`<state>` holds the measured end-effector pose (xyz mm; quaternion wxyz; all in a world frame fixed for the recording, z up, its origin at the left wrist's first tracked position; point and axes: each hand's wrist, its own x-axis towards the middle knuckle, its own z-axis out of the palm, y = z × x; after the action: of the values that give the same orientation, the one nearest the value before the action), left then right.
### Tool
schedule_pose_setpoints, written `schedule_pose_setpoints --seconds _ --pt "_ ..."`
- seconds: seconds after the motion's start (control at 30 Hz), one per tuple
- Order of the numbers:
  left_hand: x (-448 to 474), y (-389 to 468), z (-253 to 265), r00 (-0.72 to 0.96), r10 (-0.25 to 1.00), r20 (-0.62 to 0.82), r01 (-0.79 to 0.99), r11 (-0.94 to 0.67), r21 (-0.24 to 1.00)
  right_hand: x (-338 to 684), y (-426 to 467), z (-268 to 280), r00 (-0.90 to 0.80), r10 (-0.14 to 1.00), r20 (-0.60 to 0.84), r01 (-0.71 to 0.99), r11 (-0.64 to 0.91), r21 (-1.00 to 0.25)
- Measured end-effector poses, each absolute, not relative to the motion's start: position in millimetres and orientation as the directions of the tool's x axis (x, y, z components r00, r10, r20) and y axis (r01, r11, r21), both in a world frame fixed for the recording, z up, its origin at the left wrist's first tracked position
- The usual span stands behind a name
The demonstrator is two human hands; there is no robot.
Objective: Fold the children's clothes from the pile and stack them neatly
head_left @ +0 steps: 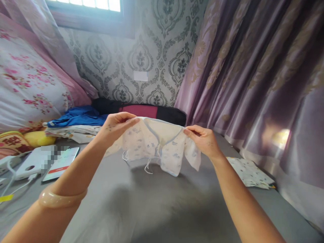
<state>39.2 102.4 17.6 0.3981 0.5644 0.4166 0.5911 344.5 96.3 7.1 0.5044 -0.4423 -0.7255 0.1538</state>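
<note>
A small white wrap-front baby shirt [172,153] with a pale grey-blue print, blue edging and white ties hangs between my hands above the grey bed sheet [106,209]. My left hand [117,126] pinches it at one shoulder, thumb and fingers pressed together. At the other shoulder my right hand [201,136] grips the cloth the same way. The neckline is stretched between them, with the V of the front facing me. One sleeve droops beneath my right hand, and the ties dangle at the middle and left.
Folded printed cloth [250,172] lies at the right by the purple curtain [243,67]. Left are a lit phone [62,165], a white device [32,162] with cables, a blue garment [78,116] on folded clothes and a yellow plush thing [39,138]. A black-and-maroon roll [139,109] lies along the wall.
</note>
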Motion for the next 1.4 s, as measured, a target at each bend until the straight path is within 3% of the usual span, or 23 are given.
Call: schedule_pose_setpoints --seconds 0.1,0.37,0.5,0.67,0.8,0.97,1.1,1.23,1.4 --pt "43 102 14 -0.063 0.946 0.317 -0.017 -0.318 0.948 345 100 5 -0.099 0.780 0.618 0.508 0.573 -0.643" --pt "51 108 15 -0.067 0.911 0.407 0.027 -0.406 0.913 352 110 3 -0.033 0.823 0.566 0.414 0.527 -0.742" --pt "53 119 12 0.007 0.901 0.434 0.157 -0.430 0.889 354 117 1 -0.043 0.842 0.537 0.413 0.504 -0.758" --pt "58 135 1 -0.095 0.852 0.515 0.174 -0.495 0.851 353 126 -6 0.072 0.807 0.586 0.419 0.508 -0.752" --pt "64 141 -3 -0.100 0.829 0.551 0.219 -0.522 0.825 346 125 -6 0.031 0.693 0.721 0.568 0.581 -0.583" --pt "72 131 -9 -0.182 0.691 0.699 0.473 -0.562 0.679 336 111 -7 -0.057 0.520 0.852 0.703 0.627 -0.335" --pt "65 99 -10 -0.181 0.601 0.779 0.613 -0.550 0.567 331 87 -7 -0.100 0.474 0.875 0.720 0.641 -0.265" --pt "44 53 6 -0.106 0.595 0.796 0.636 -0.575 0.514 328 48 7 -0.092 0.551 0.830 0.688 0.637 -0.347" --pt "26 22 38 -0.129 0.682 0.720 0.578 -0.538 0.613 326 27 25 -0.072 0.705 0.705 0.607 0.592 -0.530"
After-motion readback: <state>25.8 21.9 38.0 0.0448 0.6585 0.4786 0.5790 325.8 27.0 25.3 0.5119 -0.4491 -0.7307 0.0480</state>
